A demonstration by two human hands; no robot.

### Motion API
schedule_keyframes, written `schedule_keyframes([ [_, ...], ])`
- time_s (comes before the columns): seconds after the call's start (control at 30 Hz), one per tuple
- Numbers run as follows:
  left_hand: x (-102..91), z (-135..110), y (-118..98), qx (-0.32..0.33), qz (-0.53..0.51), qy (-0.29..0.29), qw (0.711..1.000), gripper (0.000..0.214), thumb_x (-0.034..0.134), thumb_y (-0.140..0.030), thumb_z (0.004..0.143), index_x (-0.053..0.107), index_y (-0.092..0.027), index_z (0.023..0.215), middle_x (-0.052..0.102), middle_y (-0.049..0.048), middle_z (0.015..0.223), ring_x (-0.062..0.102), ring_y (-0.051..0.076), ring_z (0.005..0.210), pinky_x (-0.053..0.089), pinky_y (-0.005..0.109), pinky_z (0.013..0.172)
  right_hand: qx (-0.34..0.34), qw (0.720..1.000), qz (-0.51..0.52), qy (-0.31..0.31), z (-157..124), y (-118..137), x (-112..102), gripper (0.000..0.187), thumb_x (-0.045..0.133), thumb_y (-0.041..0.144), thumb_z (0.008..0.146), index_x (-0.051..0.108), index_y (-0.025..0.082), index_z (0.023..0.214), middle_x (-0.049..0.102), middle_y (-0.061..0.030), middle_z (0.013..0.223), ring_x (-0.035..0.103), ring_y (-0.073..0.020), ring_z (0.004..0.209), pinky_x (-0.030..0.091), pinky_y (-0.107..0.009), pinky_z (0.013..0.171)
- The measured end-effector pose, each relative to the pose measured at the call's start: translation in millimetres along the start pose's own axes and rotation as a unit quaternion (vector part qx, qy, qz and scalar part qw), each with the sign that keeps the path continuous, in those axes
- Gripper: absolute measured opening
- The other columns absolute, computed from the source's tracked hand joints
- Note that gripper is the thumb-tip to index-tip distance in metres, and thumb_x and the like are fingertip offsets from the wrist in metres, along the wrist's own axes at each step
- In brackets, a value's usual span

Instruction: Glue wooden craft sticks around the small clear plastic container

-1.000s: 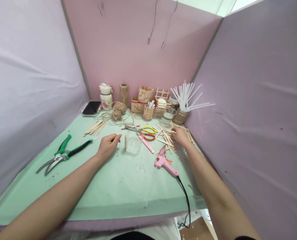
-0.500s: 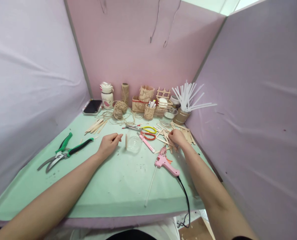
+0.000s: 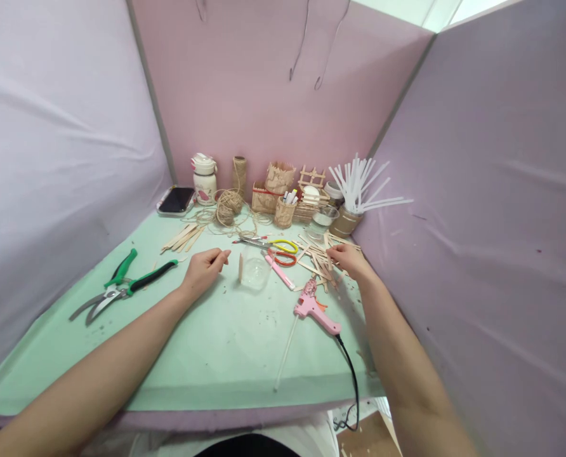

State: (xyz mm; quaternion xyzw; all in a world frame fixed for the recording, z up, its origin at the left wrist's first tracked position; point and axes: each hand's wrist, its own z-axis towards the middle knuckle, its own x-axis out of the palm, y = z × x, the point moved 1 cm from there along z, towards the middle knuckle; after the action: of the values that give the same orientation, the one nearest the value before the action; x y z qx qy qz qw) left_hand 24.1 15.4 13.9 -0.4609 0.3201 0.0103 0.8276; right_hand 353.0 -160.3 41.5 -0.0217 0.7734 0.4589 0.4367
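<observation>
My left hand rests on the green tabletop with its fingers curled in, and nothing shows in it. Just right of it stands a clear plastic cup with a wooden craft stick upright against its left side. My right hand is at the right edge of a loose pile of craft sticks. Its thumb and fingertips are pinched together; what lies between them is too small to make out. A pink hot glue gun with a glue stick in its back lies nearer to me.
Scissors and a pink craft knife lie behind the cup. Green-handled pruning shears lie open at left. Along the back stand a phone, a bottle, twine, stick-covered holders and glue sticks in a pot.
My right hand has shifted slightly to the right over the stick pile, and its fingers now point left. My left hand has barely moved, still curled.
</observation>
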Motion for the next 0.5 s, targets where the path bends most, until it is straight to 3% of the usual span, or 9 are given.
schedule_keyframes([
  [0.07,-2.9,1,-1,0.004,-0.004,-0.012,1.0,0.042,0.049,-0.048,0.087,0.059,-0.018,0.059,0.051,-0.0033,0.05,0.045,0.011,0.05,0.037,0.024,0.056,-0.025,0.998,0.062,0.016,-14,9,-5,0.026,0.056,0.036,0.094,0.063,0.012,0.098,0.065,-0.0039,0.088,0.062,-0.0125,0.071,0.052,-0.027,0.063],
  [0.17,-7.8,1,-6,0.02,-0.01,-0.033,0.999,0.04,0.049,-0.045,0.087,0.06,-0.018,0.06,0.052,-0.0028,0.05,0.046,0.011,0.05,0.038,0.024,0.056,-0.077,0.985,0.145,0.044,-43,31,-4,0.03,0.06,0.043,0.085,0.056,0.016,0.073,0.055,0.0036,0.06,0.047,-0.0072,0.05,0.037,-0.02,0.047],
  [0.27,-12.8,-3,-16,0.07,-0.01,-0.073,0.995,0.033,0.05,-0.039,0.089,0.063,-0.017,0.068,0.058,-0.0011,0.057,0.05,0.012,0.055,0.041,0.024,0.058,-0.117,0.969,0.2,0.083,-78,56,10,0.034,0.066,0.049,0.076,0.052,0.019,0.069,0.052,0.0058,0.054,0.041,-0.0062,0.045,0.032,-0.019,0.044],
  [0.37,-14.3,-15,-29,0.17,-0.005,-0.126,0.977,0.018,0.053,-0.03,0.089,0.065,-0.017,0.084,0.067,0.0029,0.075,0.055,0.012,0.063,0.047,0.024,0.064,-0.136,0.953,0.233,0.138,-110,74,33,0.032,0.066,0.047,0.077,0.055,0.018,0.072,0.057,0.0041,0.056,0.044,-0.0062,0.045,0.034,-0.019,0.044],
  [0.5,-6.1,-37,-45,0.323,0.014,-0.131,0.937,0.012,0.057,-0.02,0.09,0.063,-0.02,0.1,0.067,0.0065,0.09,0.063,0.015,0.082,0.054,0.027,0.073,-0.087,0.891,0.375,0.239,-136,88,70,0.026,0.077,0.036,0.074,0.059,0.017,0.076,0.065,0.0018,0.061,0.051,-0.0053,0.046,0.037,-0.014,0.041],
])
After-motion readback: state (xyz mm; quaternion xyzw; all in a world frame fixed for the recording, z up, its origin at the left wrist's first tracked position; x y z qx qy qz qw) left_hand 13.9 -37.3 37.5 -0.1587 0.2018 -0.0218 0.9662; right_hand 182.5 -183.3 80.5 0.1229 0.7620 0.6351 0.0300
